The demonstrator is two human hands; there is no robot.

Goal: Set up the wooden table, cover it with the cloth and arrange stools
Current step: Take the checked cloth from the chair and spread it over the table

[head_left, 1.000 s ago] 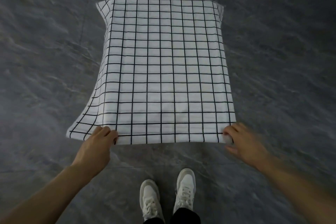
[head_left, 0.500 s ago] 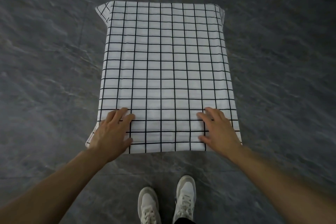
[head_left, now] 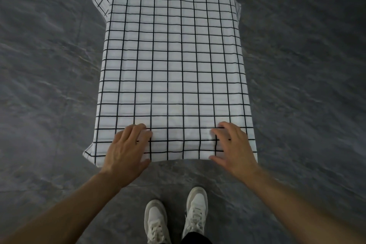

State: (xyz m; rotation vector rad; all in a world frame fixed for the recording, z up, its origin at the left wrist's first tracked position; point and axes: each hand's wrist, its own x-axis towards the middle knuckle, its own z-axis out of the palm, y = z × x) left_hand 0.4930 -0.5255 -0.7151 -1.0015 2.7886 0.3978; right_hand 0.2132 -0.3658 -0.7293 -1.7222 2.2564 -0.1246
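The white cloth point(head_left: 172, 69) with a black grid lies spread flat over the table, which it hides entirely, its corners drooping past the edges. At its near edge the left hand point(head_left: 126, 148) and right hand point(head_left: 233, 146) rest palm-down on it, fingers spread and gripping nothing. White sneakers point(head_left: 176, 218) stand just behind on the grey floor point(head_left: 49, 85).
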